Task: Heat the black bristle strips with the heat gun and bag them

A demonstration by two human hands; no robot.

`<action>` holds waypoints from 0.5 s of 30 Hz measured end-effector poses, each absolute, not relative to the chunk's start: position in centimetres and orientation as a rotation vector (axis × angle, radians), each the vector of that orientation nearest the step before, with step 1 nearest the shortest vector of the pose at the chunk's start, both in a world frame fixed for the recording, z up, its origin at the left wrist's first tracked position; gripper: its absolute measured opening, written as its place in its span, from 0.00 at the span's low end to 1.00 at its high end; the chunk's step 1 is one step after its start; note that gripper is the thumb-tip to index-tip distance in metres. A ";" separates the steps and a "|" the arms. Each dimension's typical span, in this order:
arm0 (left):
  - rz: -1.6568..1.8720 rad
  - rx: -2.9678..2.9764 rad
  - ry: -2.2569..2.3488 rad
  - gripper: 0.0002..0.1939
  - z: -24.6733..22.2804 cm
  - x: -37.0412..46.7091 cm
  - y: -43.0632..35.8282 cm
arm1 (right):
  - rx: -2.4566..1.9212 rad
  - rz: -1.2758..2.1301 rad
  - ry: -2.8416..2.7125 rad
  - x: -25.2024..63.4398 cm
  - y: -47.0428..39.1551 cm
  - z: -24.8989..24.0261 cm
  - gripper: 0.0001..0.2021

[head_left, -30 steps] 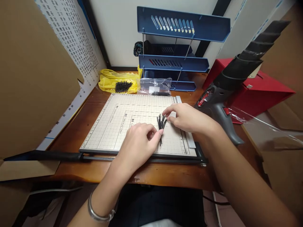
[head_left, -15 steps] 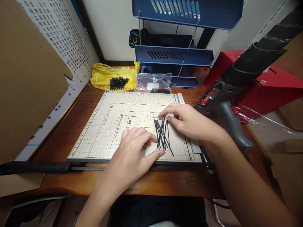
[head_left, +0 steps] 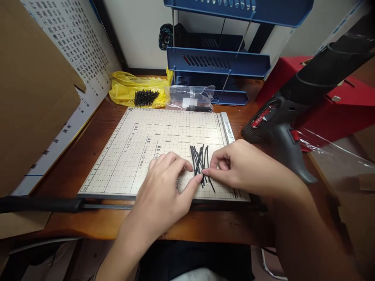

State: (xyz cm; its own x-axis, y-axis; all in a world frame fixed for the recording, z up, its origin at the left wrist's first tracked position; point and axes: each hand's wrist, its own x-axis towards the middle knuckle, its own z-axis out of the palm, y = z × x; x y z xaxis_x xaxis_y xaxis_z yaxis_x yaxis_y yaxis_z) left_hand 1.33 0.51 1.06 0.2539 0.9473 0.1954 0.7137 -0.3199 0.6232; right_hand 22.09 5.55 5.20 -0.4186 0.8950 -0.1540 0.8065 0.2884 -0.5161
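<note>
While black strips (head_left: 199, 162) lie between the hands (head_left: 165, 183) (head_left: 240, 168), left half-open, right's grip unclear

From where I stand, a glossy reddish-brown wooden surface (head_left: 99, 227) runs across the room's corner, light glinting along its front edge. Behind it rises a plain pale grey-white wall panel (head_left: 131, 39) framed by dark strips. A large brown cardboard sheet (head_left: 32, 97) leans at the left, before a white sheet printed with rows of dark characters (head_left: 76, 43). Below, a pinkish floor (head_left: 95, 255) shows in dim shadow.
</note>
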 end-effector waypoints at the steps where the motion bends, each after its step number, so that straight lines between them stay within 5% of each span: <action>1: 0.754 2.128 1.510 0.06 1.2 1.4 0.7 | -1.585 0.789 -2.395 21.9 5.4 5.1 0.16; 15: 0.662 2.085 1.658 0.10 1.6 3.3 2.3 | -1.673 0.693 -2.255 22.7 6.0 4.3 0.11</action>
